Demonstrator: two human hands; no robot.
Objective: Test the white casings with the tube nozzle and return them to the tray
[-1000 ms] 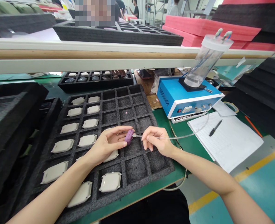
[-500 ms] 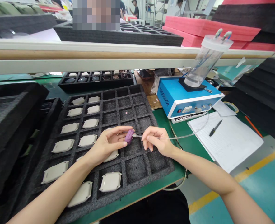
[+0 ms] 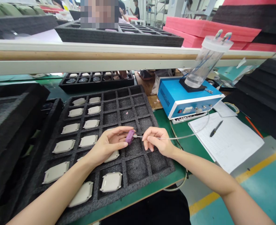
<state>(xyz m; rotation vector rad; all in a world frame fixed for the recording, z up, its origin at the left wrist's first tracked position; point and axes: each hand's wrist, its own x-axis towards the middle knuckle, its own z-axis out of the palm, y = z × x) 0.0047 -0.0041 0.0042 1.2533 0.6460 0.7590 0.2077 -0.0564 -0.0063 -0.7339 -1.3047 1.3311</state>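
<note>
My left hand [image 3: 111, 142] is closed on a small purple block-like piece [image 3: 130, 137], gripped between thumb and fingers. My right hand [image 3: 158, 140] pinches a thin clear tube [image 3: 182, 137]; its pale tip meets the purple piece's right side. From my right hand the tube curves back to a blue machine [image 3: 189, 97] with a clear cylinder [image 3: 202, 62] on top. Both hands are above a black foam tray [image 3: 138, 168] divided into square compartments. Several beige watch-case-like parts [image 3: 111, 182] lie in its left and middle compartments, some partly hidden by my left arm.
Stacked black foam trays [image 3: 11, 115] stand at the left. Behind is a smaller tray [image 3: 96, 86] of round and pale parts, under a shelf rail [image 3: 128, 54]. A pen [image 3: 216, 128] lies on papers [image 3: 234, 147] at the right. Other people are beyond the shelf.
My hands, the purple piece and the tube stay nearly still. Across the shelf a person's head has shifted slightly, and a hand now shows at the small rear tray.
</note>
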